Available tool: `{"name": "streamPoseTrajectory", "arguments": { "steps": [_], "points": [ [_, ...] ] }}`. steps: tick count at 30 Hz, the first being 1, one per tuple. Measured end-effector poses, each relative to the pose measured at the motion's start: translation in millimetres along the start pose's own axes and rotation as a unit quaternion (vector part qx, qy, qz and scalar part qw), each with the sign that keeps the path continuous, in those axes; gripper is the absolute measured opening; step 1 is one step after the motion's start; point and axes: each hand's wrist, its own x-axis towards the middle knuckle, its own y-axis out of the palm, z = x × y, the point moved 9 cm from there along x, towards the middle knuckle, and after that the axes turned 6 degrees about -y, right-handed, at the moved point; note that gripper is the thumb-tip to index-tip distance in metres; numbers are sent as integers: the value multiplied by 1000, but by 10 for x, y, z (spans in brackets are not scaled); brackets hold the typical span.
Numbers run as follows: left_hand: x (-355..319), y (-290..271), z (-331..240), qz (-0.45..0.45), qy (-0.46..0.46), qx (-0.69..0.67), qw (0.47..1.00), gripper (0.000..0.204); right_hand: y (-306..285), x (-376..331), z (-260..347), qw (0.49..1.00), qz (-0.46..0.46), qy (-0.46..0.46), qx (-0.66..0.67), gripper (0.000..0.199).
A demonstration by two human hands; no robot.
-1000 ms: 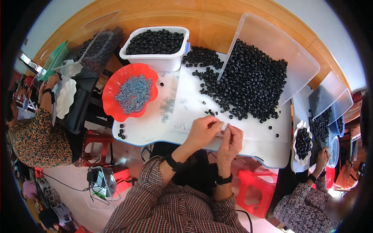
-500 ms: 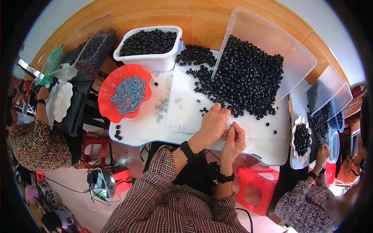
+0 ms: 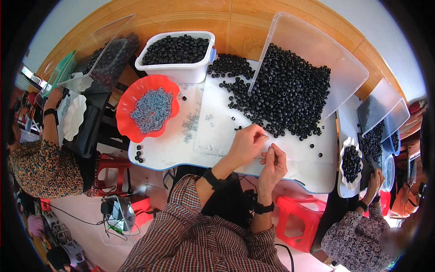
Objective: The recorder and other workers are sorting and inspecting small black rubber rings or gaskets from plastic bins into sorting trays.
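Observation:
In front of me my left hand [image 3: 247, 146] is closed in a pinch at the near edge of a heap of black round parts with holes [image 3: 290, 93]. A tiny pale piece seems to show at its fingertips, too small to name. Close beside it, my right hand [image 3: 273, 167] also pinches thumb against fingers, and what it holds is hidden. Both hands hover over the near edge of the white table [image 3: 213, 140]. The heap spills out of a clear plastic bin [image 3: 335, 59] tipped on its side.
To the left, a red scalloped bowl [image 3: 124, 109] holds small clear bluish pieces. Behind it stands a white tub [image 3: 176, 72] full of black parts. Loose clear bits [image 3: 190, 124] lie scattered on the table. Co-workers sit at both sides; a red stool [image 3: 297, 222] is at the right.
My left hand has drawn slightly back toward me from the edge of the heap, its fingertips now nearer the right hand. The right hand has stayed nearly still.

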Motion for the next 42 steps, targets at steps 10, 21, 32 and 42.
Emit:
{"name": "streamPoseTrajectory", "arguments": {
  "steps": [10, 21, 32, 42],
  "points": [
    [-407, -220, 368, 100, -265, -502, 818, 20, 286, -134, 216, 997, 74, 3, -1, 13],
    [-575, -445, 479, 78, -253, -495, 827, 22, 664, -312, 361, 988, 147, -36, 29, 14],
    [-672, -703, 578, 67, -231, -383, 892, 19, 809, -398, 215, 975, 220, 17, 28, 15],
    [-700, -740, 634, 79, -227, -400, 884, 19, 881, -428, 118, 964, 232, 121, 50, 10]
  ]
}}
